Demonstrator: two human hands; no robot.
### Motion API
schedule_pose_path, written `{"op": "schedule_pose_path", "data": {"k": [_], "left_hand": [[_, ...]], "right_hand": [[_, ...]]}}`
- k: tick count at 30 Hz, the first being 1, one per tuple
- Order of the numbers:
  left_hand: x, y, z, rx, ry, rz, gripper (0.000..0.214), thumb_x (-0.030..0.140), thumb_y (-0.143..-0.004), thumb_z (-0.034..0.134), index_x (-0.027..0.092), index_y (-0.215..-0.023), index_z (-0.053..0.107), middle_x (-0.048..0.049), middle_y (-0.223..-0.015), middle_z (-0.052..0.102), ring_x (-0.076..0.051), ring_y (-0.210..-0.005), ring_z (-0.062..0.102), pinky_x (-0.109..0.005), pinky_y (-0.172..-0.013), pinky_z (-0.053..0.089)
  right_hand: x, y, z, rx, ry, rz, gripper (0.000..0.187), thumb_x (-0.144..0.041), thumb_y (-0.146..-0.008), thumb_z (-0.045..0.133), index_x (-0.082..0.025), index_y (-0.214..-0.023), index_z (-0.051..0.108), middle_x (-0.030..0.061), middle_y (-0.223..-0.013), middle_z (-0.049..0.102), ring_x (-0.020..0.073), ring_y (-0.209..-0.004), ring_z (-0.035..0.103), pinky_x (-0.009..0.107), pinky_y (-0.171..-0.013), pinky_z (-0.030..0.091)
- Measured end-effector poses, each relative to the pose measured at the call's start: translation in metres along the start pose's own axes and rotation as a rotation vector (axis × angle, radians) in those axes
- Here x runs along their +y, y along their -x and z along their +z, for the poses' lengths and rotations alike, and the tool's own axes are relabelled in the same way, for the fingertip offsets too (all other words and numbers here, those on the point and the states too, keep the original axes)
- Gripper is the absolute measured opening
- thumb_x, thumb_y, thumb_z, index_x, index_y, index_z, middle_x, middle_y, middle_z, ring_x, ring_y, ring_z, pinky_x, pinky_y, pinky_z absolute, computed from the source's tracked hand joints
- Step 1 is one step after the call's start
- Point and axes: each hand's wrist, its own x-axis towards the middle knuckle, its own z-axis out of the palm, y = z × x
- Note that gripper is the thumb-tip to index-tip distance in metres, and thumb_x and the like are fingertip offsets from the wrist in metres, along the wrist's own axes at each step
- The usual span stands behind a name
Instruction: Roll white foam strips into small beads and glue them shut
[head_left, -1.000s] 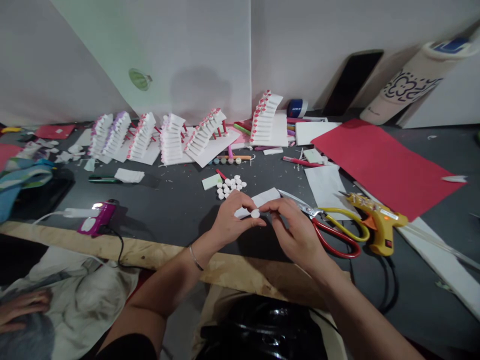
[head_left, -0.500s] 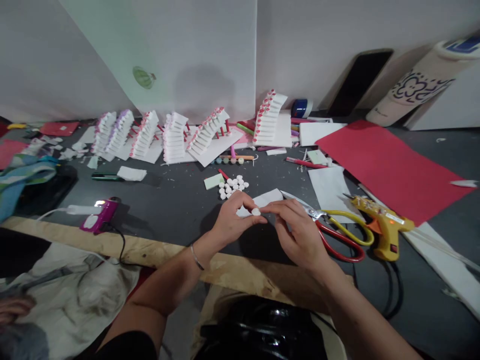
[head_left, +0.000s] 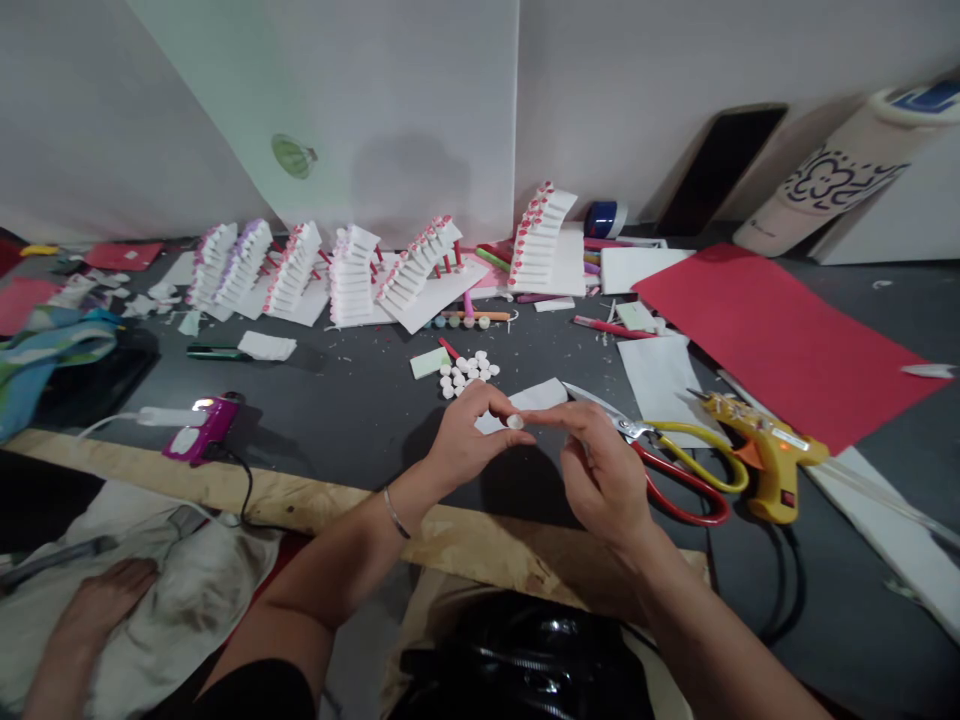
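Note:
My left hand [head_left: 469, 437] pinches a small round white piece [head_left: 515, 422] between thumb and fingers, just above the dark table. My right hand [head_left: 604, 465] has its index finger stretched out, the tip at that piece, while its other fingers curl inward. A pile of similar small white rounds [head_left: 466, 373] lies just beyond my left hand. White paper [head_left: 536, 397] lies partly behind my hands. Near my right hand are scissors [head_left: 637, 430] with one yellow and one red handle.
A yellow glue gun [head_left: 772, 465] and red sheet [head_left: 787, 335] lie right. Several small white stair models [head_left: 352, 275] line the back wall. A purple power adapter [head_left: 201, 430] sits left. Another person's hand [head_left: 109, 600] rests on cloth at lower left. A bottle [head_left: 825, 185] stands back right.
My right hand's fingers have curled in, leaving the index finger extended at the white piece. The other person's hand has moved further into view. My left hand keeps its pinch.

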Motion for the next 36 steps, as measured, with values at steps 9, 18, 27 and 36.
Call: {"op": "schedule_pose_path", "data": {"k": [9, 18, 27, 36], "left_hand": [[0.002, -0.002, -0.003, 0.050, 0.096, -0.094, 0.041, 0.056, -0.068, 0.079, 0.018, -0.075, 0.064, -0.0004, -0.073, 0.062, -0.013, -0.068, 0.054, -0.027, -0.067, 0.041], [0.001, -0.001, -0.002, 0.061, 0.133, -0.114, 0.040, 0.055, -0.067, 0.080, 0.019, -0.076, 0.067, -0.0011, -0.074, 0.064, -0.014, -0.069, 0.056, -0.029, -0.069, 0.043], [-0.001, -0.001, -0.002, 0.091, 0.084, -0.102, 0.043, 0.056, -0.065, 0.081, 0.018, -0.074, 0.063, -0.0007, -0.073, 0.062, -0.013, -0.068, 0.055, -0.027, -0.066, 0.043], [0.004, 0.001, -0.003, 0.033, -0.177, 0.151, 0.039, 0.058, -0.075, 0.072, 0.020, -0.077, 0.063, -0.0020, -0.076, 0.064, -0.017, -0.074, 0.057, -0.032, -0.072, 0.045]], "right_hand": [[0.003, 0.003, 0.002, 0.125, 0.034, 0.092, 0.029, -0.009, -0.085, 0.051, -0.026, -0.106, 0.063, 0.0053, -0.101, 0.069, 0.0226, -0.099, 0.063, 0.041, -0.087, 0.050], [-0.001, 0.000, 0.009, 0.030, 0.082, 0.029, 0.039, -0.009, -0.086, 0.047, -0.028, -0.111, 0.069, 0.0053, -0.097, 0.069, 0.0218, -0.091, 0.062, 0.042, -0.085, 0.048], [0.007, 0.002, 0.009, 0.137, 0.057, 0.283, 0.012, -0.030, -0.086, 0.063, -0.023, -0.076, 0.062, -0.0005, -0.072, 0.066, 0.0168, -0.069, 0.061, 0.031, -0.068, 0.048], [0.016, -0.002, 0.008, 0.156, -0.505, 0.650, 0.025, -0.045, -0.082, 0.069, -0.021, -0.077, 0.063, 0.0006, -0.070, 0.068, 0.0133, -0.060, 0.059, 0.029, -0.063, 0.048]]}}
